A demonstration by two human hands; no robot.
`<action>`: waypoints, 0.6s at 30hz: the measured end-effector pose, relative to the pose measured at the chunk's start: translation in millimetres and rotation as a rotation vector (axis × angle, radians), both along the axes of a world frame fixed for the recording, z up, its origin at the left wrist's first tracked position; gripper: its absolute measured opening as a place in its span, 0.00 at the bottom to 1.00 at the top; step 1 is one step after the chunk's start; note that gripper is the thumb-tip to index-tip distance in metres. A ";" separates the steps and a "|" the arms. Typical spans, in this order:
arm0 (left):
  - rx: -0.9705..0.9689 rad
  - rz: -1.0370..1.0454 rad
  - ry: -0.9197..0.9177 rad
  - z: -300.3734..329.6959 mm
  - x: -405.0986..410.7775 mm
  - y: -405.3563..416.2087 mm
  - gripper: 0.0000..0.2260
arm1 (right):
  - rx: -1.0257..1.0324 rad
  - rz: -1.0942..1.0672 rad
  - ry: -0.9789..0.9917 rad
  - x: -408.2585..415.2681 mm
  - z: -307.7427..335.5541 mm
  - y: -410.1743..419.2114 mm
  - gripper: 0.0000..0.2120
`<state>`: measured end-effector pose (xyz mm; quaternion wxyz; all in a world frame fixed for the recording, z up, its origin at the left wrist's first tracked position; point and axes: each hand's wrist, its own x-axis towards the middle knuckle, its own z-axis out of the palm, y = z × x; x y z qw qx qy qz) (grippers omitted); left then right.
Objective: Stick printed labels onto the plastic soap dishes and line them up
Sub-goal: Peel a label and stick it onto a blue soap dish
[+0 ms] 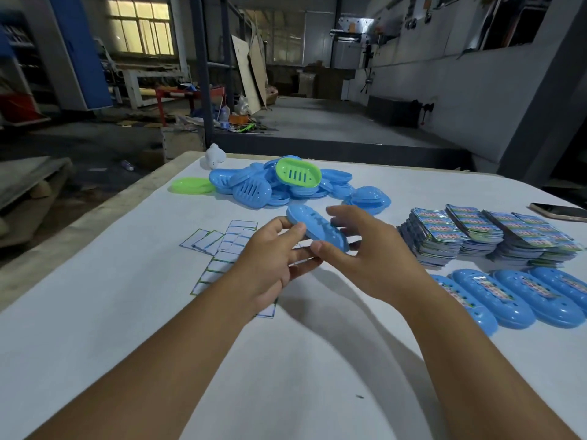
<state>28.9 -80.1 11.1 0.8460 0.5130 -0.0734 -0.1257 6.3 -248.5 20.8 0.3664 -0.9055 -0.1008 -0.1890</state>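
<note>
I hold a blue oval soap dish (314, 228) above the middle of the white table (95, 328). My left hand (270, 265) grips its near left end with thumb and fingers. My right hand (368, 252) touches its right end, thumb under the edge and fingers spread over the top. A heap of blue soap dishes (254, 188) with a green one (297, 172) on top lies at the back. Stacks of printed labels (460, 231) stand at the right. In front of them, several labelled blue dishes (514, 300) lie side by side in a row.
Empty label backing sheets (222, 246) lie scattered left of my hands. A flat green dish (192, 185) sits left of the heap, with a small white object (215, 155) behind it. A phone (559, 212) rests near the right edge. The table's left edge runs diagonally.
</note>
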 end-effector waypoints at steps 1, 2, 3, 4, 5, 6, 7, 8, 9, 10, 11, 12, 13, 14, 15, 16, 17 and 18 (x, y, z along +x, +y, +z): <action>-0.007 -0.015 0.006 -0.2 -0.8 2.0 0.08 | 0.017 -0.009 -0.003 1.3 -0.9 -0.6 0.31; -0.007 -0.031 0.011 -1.0 -1.2 3.5 0.08 | 0.037 -0.013 0.012 2.7 -1.6 -1.4 0.31; 0.002 -0.050 0.012 -2.0 -1.1 4.4 0.08 | 0.055 -0.010 0.037 4.1 -2.5 -2.4 0.31; 0.026 -0.066 0.008 -3.7 -0.9 4.6 0.07 | 0.066 -0.001 0.068 5.3 -3.3 -3.6 0.30; 0.068 -0.072 0.001 -5.3 -0.8 4.7 0.06 | 0.075 0.014 0.102 6.1 -3.9 -5.2 0.29; 0.140 -0.063 -0.015 -6.8 -0.2 4.7 0.06 | 0.083 0.028 0.137 6.1 -3.7 -6.9 0.28; 0.245 -0.035 -0.047 -8.2 0.9 5.7 0.06 | 0.084 0.036 0.171 6.0 -2.4 -8.9 0.28; 0.378 0.011 -0.096 -9.9 2.5 8.0 0.08 | 0.066 0.032 0.203 5.7 -0.9 -11.7 0.28; 0.519 0.076 -0.154 -11.4 4.4 11.3 0.10 | 0.024 0.018 0.234 5.5 0.5 -15.3 0.27; 0.665 0.162 -0.219 -13.3 6.8 15.7 0.11 | -0.042 0.002 0.267 5.1 1.6 -18.8 0.27; 0.825 0.264 -0.289 -15.3 9.9 20.6 0.13 | -0.115 -0.006 0.304 4.2 2.6 -21.6 0.26; 0.989 0.368 -0.361 -17.7 13.0 25.7 0.15 | -0.172 -0.006 0.346 2.7 3.4 -23.2 0.24; 1.127 0.449 -0.417 -19.1 15.3 29.5 0.15 | -0.199 0.002 0.388 0.8 3.8 -23.3 0.23; 1.211 0.499 -0.450 -20.3 16.9 32.2 0.15 | -0.220 0.016 0.426 -1.2 3.8 -22.8 0.22; 1.243 0.515 -0.465 -20.9 18.0 33.6 0.14 | -0.247 0.030 0.453 -2.8 3.6 -21.9 0.21; 1.250 0.509 -0.469 -21.9 18.9 34.1 0.14 | -0.278 0.040 0.472 -3.7 3.6 -20.7 0.21; 1.245 0.491 -0.476 -23.1 19.2 34.0 0.13 | -0.293 0.045 0.485 -4.1 4.1 -19.9 0.21; 1.239 0.467 -0.487 -24.5 19.1 33.1 0.11 | -0.287 0.045 0.495 -4.3 4.8 -19.5 0.21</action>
